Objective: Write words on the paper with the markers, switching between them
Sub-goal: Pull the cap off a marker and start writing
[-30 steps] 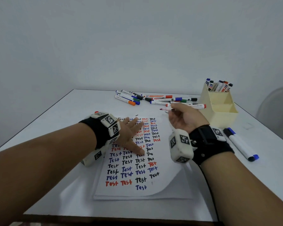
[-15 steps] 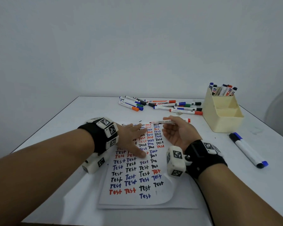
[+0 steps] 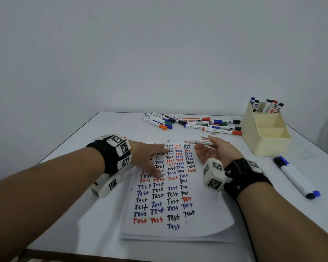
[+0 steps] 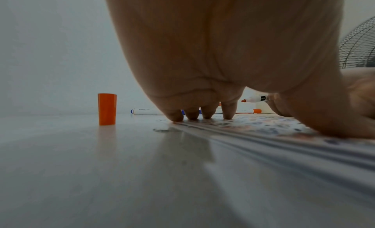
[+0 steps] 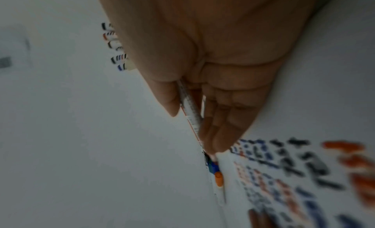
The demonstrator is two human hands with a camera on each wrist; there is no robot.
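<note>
Right hand [image 3: 219, 152]: grip held around an uncapped red marker [image 3: 202, 142], now brought down from the pile [image 3: 193, 122] to just beyond the paper [image 3: 178, 186], tip pointing left. Left hand [image 3: 150, 157] is pressed flat on the paper. Red cap [image 4: 107, 109] stands on the worktop [image 3: 74, 186], left of the paper. Marker switch judged complete; writing next.
</note>
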